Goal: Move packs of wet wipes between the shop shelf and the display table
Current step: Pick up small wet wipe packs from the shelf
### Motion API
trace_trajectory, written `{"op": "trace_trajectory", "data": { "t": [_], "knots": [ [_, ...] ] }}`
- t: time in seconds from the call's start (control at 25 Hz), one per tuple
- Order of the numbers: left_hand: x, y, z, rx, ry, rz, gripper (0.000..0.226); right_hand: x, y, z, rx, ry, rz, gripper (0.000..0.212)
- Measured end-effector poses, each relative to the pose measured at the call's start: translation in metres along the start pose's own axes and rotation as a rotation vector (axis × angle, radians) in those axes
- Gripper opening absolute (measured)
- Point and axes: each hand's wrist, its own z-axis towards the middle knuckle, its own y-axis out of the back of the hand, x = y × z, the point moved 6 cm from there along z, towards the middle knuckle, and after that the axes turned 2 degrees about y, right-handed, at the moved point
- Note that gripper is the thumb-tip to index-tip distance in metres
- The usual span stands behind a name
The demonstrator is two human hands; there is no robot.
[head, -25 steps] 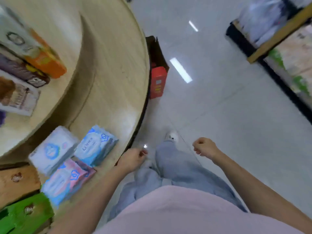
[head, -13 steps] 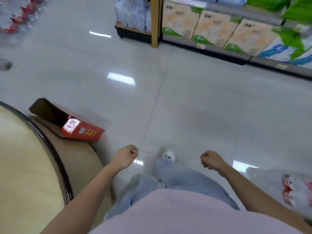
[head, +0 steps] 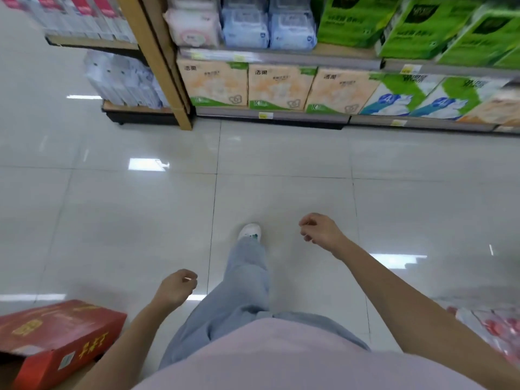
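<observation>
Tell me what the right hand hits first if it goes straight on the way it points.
The way looks free over the floor; the right hand seems aimed at the shelf's wooden upright, though depth is unclear.

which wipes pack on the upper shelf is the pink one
The leftmost pack, beside the wooden post; the two packs right of it are blue.

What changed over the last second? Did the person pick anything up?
The person turned away from the display table, now out of view, toward the shelf, whose wipes packs have come into view ahead. Nothing was picked up or let go. The left hand and right hand stay empty and loosely curled; the red box was not touched.
</observation>
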Motion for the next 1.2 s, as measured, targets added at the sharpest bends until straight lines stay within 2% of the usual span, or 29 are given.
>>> {"op": "trace_trajectory", "data": {
  "t": [0.16,0.36,0.48,0.64,0.76,0.84,1.0,1.2],
  "knots": [
    [-0.141,0.039,0.055,0.076,-0.081,0.077,0.013,0.009,0.06,0.049,-0.042,-0.189,0.019,0.013],
    [-0.339,0.081,0.111,0.084,-0.322,0.146,0.019,0.021,0.144,0.095,-0.161,-0.276,0.106,0.013],
    [-0.428,0.093,0.133,0.057,-0.399,0.125,0.018,0.029,0.18,0.135,-0.17,-0.303,0.157,0.011],
    [-0.522,0.085,0.164,0.066,-0.39,0.063,0.013,0.065,0.245,0.212,-0.149,-0.238,0.199,0.014],
    [-0.6,0.083,0.171,0.04,-0.414,-0.036,0.012,0.118,0.314,0.268,-0.164,-0.13,0.166,0.015],
    [-0.659,0.088,0.161,0.035,-0.501,-0.121,0.012,0.169,0.365,0.296,-0.214,-0.001,0.137,0.012],
    [-0.768,0.135,0.12,-0.073,-0.754,-0.28,0.016,0.294,0.457,0.317,-0.31,0.348,0.168,0.015],
    [-0.871,0.222,0.056,-0.264,-1.094,-0.465,0.022,0.425,0.533,0.29,-0.456,0.733,0.281,0.021]
  ]
}}
